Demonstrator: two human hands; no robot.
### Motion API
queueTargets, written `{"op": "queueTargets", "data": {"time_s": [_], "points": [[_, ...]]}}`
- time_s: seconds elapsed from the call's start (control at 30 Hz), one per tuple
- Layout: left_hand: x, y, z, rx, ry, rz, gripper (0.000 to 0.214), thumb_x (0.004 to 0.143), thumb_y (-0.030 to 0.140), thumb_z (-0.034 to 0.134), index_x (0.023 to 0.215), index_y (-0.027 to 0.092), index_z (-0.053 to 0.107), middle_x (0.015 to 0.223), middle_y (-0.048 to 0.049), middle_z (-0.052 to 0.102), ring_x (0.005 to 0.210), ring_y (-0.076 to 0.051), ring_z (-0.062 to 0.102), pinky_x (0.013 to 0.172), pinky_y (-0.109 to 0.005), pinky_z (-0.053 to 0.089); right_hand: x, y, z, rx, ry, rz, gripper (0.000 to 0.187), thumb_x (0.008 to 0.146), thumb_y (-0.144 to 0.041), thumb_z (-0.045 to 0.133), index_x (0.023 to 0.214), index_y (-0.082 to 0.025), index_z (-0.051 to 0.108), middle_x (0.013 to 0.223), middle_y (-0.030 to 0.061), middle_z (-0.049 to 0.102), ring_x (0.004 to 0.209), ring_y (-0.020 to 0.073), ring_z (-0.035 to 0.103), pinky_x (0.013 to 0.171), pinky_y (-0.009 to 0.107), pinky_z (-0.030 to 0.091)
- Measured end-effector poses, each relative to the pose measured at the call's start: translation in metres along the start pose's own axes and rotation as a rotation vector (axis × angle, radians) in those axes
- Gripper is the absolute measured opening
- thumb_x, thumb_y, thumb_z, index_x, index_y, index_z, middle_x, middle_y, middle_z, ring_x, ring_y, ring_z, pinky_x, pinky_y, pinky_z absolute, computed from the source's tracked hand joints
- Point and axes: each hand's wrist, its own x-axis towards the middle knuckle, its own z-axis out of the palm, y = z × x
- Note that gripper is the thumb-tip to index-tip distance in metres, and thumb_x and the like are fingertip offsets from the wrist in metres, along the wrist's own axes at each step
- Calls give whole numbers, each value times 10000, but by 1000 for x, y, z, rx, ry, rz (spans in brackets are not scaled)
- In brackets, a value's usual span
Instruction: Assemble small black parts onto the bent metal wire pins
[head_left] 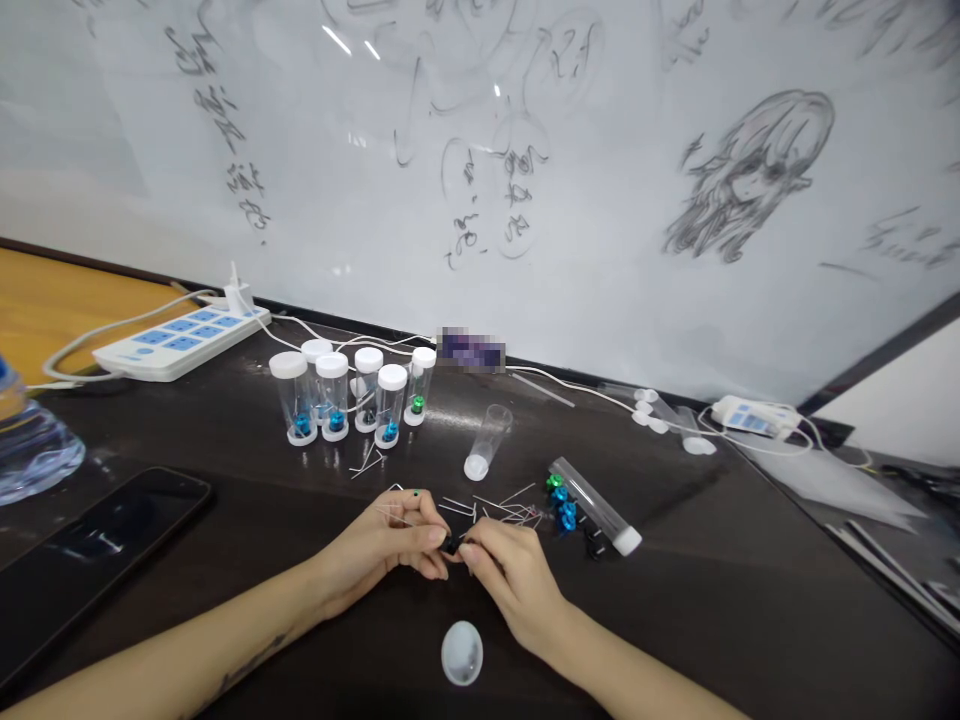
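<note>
My left hand [394,545] and my right hand [502,570] meet at the middle of the dark table, fingers pinched together on a small black part [451,543] held between them. Thin metal pins [502,508] lie scattered just beyond my fingers. To the right of the pins sit small blue and green beads [561,503] beside a clear tube [596,506] lying on its side with a white cap. A loose white cap [461,652] lies near me, between my forearms.
Several capped vials [352,392] with blue or green beads stand at the back. An uncapped vial [487,440] lies tipped. A black phone [90,555] and water bottle [30,445] are at left, a power strip [180,340] behind, cables and a whiteboard [525,180] beyond.
</note>
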Motion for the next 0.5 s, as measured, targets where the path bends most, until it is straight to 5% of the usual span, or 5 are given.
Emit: {"op": "queueTargets", "data": {"time_s": [0.2, 0.5], "points": [[1, 1, -1, -17, 38, 5, 150, 758, 194, 738, 762, 123, 606, 709, -68, 726, 620, -131, 693, 589, -181, 547, -2, 1, 3, 6, 113, -103, 81, 947, -216, 513, 1021, -208, 544, 969, 51, 587, 713, 139, 554, 615, 250, 416], [2, 0, -2, -18, 19, 1, 138, 764, 194, 733, 757, 128, 611, 648, -37, 703, 609, -137, 696, 577, -185, 552, -1, -1, 0, 45, 46, 0, 103, 940, -278, 534, 877, -196, 538, 737, -9, 541, 589, 126, 497, 570, 250, 388]]}}
